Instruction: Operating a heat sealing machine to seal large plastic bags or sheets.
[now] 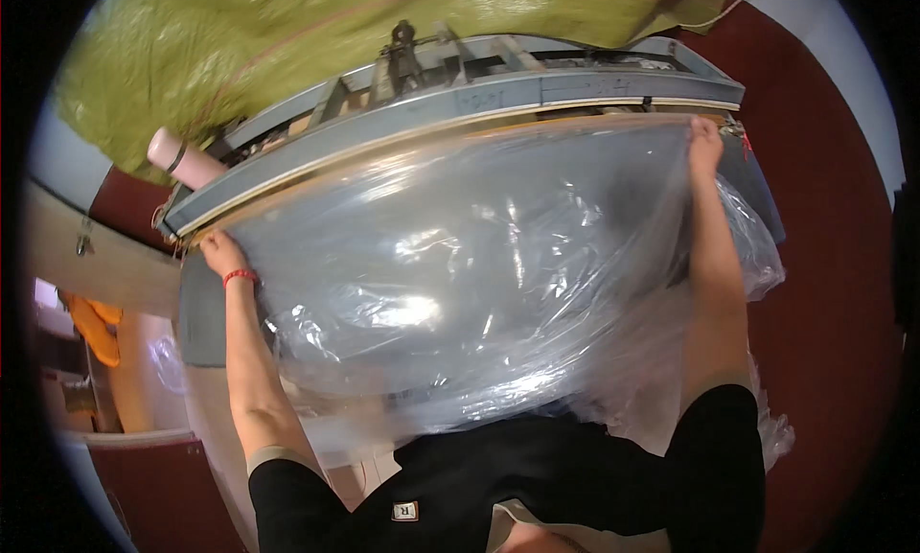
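A wide sheet of clear plastic film [460, 251] is stretched between my two hands over a grey tabletop [203, 328]. At the left end, my left hand [222, 253] pinches the film's far edge, with a red bracelet on the wrist. My right hand [705, 149] grips the same edge at the far right, its fingers closed. That edge lies along the front of a long grey metal frame [460, 98], close under its bar. Creases and bright reflections cover the film, and its near part hangs in folds against my black shirt.
Behind the bar are metal brackets [402, 59] and a pink cylinder [187, 158] at the left end. A yellow-green woven sheet [287, 35] hangs beyond. Bunched film [752, 241] droops off the right side. Dark red floor [824, 265] lies at right; an orange item [96, 328] is at left.
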Motion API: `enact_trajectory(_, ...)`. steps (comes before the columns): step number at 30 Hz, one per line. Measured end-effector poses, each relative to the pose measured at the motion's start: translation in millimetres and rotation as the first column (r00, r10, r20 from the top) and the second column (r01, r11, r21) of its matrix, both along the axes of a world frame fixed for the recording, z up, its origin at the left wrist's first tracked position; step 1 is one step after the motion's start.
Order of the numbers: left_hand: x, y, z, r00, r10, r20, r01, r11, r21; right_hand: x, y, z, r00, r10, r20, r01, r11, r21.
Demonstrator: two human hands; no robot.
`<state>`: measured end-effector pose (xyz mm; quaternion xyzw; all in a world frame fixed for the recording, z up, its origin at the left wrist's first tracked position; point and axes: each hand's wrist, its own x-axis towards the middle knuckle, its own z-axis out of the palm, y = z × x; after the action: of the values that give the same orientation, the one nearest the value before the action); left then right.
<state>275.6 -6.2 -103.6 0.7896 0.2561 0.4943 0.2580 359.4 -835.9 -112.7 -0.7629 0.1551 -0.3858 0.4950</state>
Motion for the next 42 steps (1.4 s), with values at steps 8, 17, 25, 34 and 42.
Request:
enact_trajectory(8, 27.9, -3.2, -7.3, 0.953, -0.270, 0.141, 0.301, 0.899, -0.318, 8.7, 12.3, 9.9, 0.989, -0.150, 0.016, 0.150, 0.989, -0.017)
enact_trajectory(17, 20.0, -6.8, 7.3, 0.930, -0.228, 0.290, 0.350, 0.792, -0.501, 0.8, 27.2, 31.2, 0.998, -0.043, 0.053, 0.034, 0.984, 0.174)
enact_trajectory(25, 15.0, -3.6, 16.6, 0.957, -0.218, 0.190, 0.284, 0.830, -0.479, -6.3, 29.5, 45.6, 1.000, 0.003, -0.001, -0.003, 0.985, 0.170)
enact_trajectory(34, -139.7, -46.8, 97.1, 0.774, -0.584, 0.246, 0.633, 0.694, -0.343, -193.0, -29.2, 53.6, 0.852, -0.465, 0.241, 0.521, 0.710, -0.473)
enact_trajectory(42, -262.1, -196.4, 24.5, 0.572, -0.703, -0.421, 0.609, 0.709, -0.357, -280.1, -124.5, -76.1, 0.968, -0.230, -0.098, 0.236, 0.712, 0.662)
